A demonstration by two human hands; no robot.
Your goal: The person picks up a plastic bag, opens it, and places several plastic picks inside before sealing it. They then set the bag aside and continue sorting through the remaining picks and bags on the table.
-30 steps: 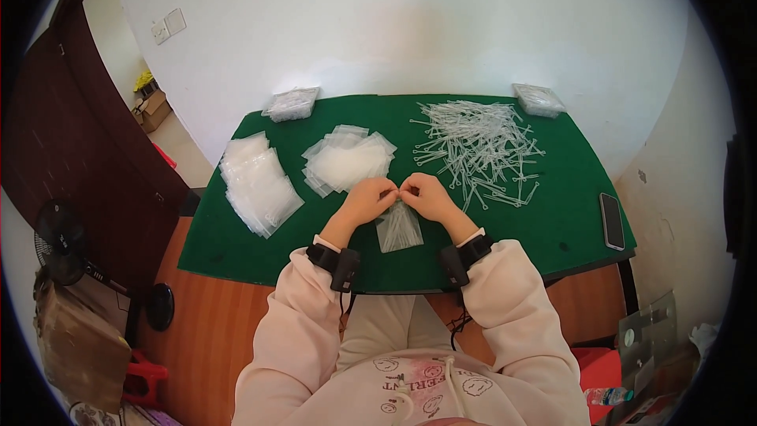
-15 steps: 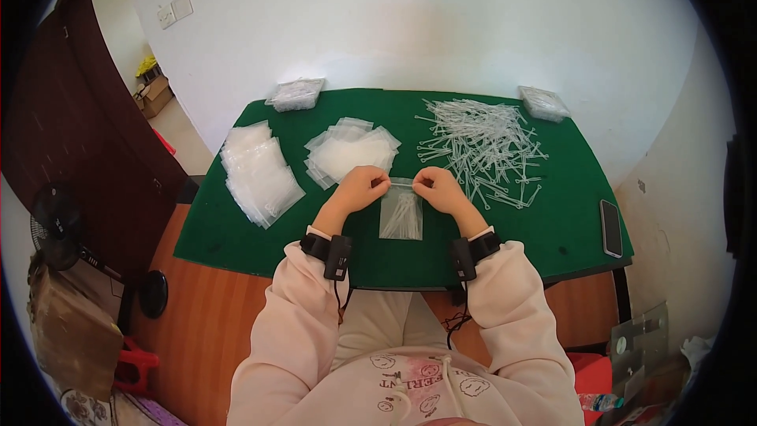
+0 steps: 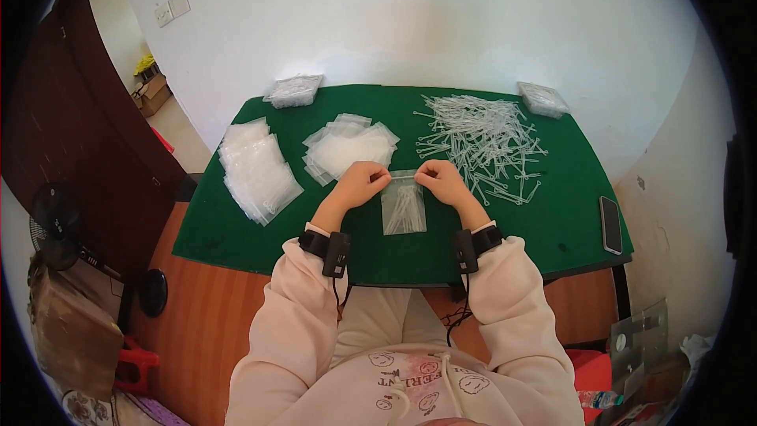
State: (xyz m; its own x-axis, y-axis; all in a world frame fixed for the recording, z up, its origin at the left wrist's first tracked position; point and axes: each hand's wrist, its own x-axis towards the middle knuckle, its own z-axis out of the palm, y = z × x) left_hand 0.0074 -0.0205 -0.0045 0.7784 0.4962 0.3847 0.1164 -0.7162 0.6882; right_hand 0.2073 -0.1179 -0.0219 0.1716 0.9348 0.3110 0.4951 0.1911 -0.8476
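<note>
Clear bag (image 3: 404,209): at the middle of the green worktop (image 3: 505,248), upright in view, thin clear pieces inside; whether it rests on the surface cannot be told.
Left hand (image 3: 367,182): pinching the bag's upper left corner.
Right hand (image 3: 438,181): pinching the upper right corner.
Wrists: a black device (image 3: 337,255) strapped to each.
Behind the left hand: a spread pile of flat bags (image 3: 349,146), close to the knuckles.
Behind the right hand: a heap of loose clear pieces (image 3: 477,134), its near edge just beside the hand.
Far left: overlapping whitish bags (image 3: 259,175).
Back corners: clear packs, left (image 3: 293,91) and right (image 3: 544,99).
Right edge: a phone (image 3: 610,225).
Floor, left: a black fan (image 3: 57,227) and red stool (image 3: 138,367).
</note>
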